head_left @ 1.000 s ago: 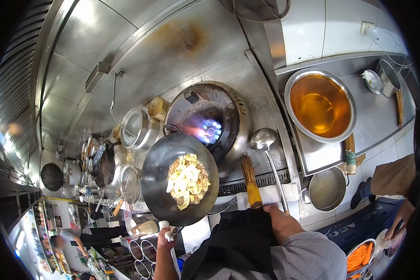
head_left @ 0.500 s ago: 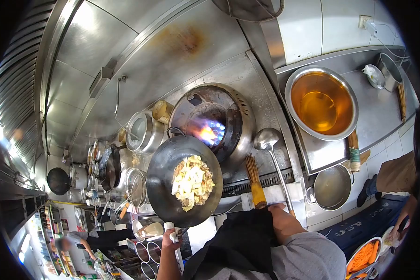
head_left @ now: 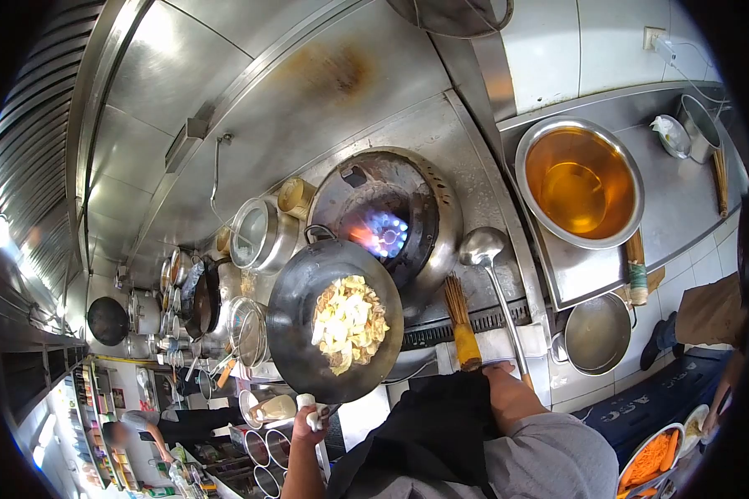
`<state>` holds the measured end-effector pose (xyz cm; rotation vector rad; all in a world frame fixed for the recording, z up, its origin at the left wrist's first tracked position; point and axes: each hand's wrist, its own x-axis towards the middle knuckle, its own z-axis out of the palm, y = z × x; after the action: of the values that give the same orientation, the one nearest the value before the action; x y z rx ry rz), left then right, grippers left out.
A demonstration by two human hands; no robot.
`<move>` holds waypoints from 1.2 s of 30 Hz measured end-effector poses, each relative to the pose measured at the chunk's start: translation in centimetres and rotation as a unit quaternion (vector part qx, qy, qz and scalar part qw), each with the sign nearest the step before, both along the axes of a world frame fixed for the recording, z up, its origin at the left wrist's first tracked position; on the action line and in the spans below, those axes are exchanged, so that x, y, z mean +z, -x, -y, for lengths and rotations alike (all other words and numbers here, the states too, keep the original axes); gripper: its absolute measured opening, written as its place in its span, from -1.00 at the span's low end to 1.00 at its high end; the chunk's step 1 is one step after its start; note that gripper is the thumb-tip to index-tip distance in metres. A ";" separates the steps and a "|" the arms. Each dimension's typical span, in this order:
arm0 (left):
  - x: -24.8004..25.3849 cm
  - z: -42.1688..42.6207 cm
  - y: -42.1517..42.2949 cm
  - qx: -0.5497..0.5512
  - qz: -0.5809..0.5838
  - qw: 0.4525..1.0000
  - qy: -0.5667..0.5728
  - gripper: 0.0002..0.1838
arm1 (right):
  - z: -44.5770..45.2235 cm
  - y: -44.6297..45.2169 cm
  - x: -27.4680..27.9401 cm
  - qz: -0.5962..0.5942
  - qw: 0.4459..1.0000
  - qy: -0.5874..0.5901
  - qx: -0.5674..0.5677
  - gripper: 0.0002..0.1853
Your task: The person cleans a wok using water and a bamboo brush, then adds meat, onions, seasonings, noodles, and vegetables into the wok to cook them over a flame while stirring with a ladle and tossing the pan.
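My left hand (head_left: 308,426) is closed round the handle of a black wok (head_left: 291,312), with a white cloth (head_left: 310,411) at the grip. Sliced, pale yellow-white food (head_left: 349,324) with browner bits lies heaped in the wok. The wok is off to the left of a lit burner (head_left: 387,235), whose blue and orange flame shows. At the counter's front edge is my right hand (head_left: 499,368), its fingers mostly hidden. Close beside it lie a bamboo brush (head_left: 466,337) with a yellow-wrapped handle and a long-handled steel ladle (head_left: 484,247).
A steel basin of amber liquid (head_left: 578,187) stands on the right-hand counter. Below it is a pan (head_left: 595,334). Pots (head_left: 256,235) and strainers (head_left: 246,333) crowd the left. One person (head_left: 146,424) stands far left; another's arm reaches near shredded orange food (head_left: 650,457) at lower right.
The view has shifted slightly, so most things sit a little farther right. The burner flame looks bluer and less orange. My left hand keeps its grip on the wok.
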<state>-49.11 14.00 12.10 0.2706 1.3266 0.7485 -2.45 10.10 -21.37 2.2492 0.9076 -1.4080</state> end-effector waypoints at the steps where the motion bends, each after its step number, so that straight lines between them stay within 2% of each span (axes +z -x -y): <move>1: 0.1 0.0 0.0 -0.005 0.003 1.000 -0.002 -0.76 | -0.1 0.1 0.2 0.009 1.000 0.003 0.004 -0.29; 8: 0.0 0.1 -0.3 0.007 0.007 1.000 -0.001 -0.74 | 0.1 0.3 -0.3 0.021 0.999 -0.022 -0.014 -0.31; 11: -0.2 0.1 -0.1 0.003 -0.014 1.000 -0.008 -0.74 | 0.1 0.1 -0.7 -0.012 1.000 0.003 -0.025 -0.30; 14: -0.1 0.2 -0.3 0.011 -0.013 1.000 -0.007 -0.74 | 0.7 0.6 -0.9 0.027 0.998 -0.052 -0.029 -0.33; 16: 0.2 0.2 -0.7 0.015 -0.018 1.000 -0.006 -0.73 | 1.0 1.0 -1.1 0.080 0.992 -0.092 -0.040 -0.43; 19: 0.6 0.2 -1.2 0.013 -0.016 1.000 -0.006 -0.73 | 1.0 0.8 -2.3 0.060 0.995 -0.071 -0.047 -0.50; 20: 0.7 0.1 -1.3 0.008 -0.010 1.000 -0.008 -0.72 | 0.8 0.6 -2.3 0.061 0.994 -0.071 -0.048 -0.50; 22: 0.9 0.1 -1.6 0.008 -0.009 1.000 -0.005 -0.71 | 0.4 0.3 -2.7 -0.020 0.998 -0.012 -0.055 -0.21; 23: 1.0 0.1 -1.6 0.009 -0.008 1.000 -0.002 -0.71 | 0.6 0.4 -3.0 -0.020 0.998 -0.013 -0.055 -0.21; 25: 1.2 0.1 -1.9 0.010 -0.015 1.000 -0.006 -0.71 | 1.1 0.9 -2.8 0.053 0.996 -0.049 -0.056 -0.50; 30: 0.9 0.2 -2.0 0.008 -0.036 0.999 -0.027 -0.74 | 0.5 0.6 -1.3 0.042 0.999 -0.023 -0.023 -0.39; 32: 0.7 0.1 -1.5 0.009 0.010 1.000 -0.012 -0.72 | 0.5 0.4 -1.1 0.024 1.000 -0.012 -0.016 -0.34; 36: 0.5 0.3 -1.4 0.016 0.006 1.000 -0.006 -0.72 | 0.6 0.4 -0.9 0.021 1.000 -0.019 -0.010 -0.30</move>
<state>-47.74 13.70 12.58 0.2544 1.3173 0.7855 -2.84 9.55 -22.32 2.3112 0.9084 -1.3583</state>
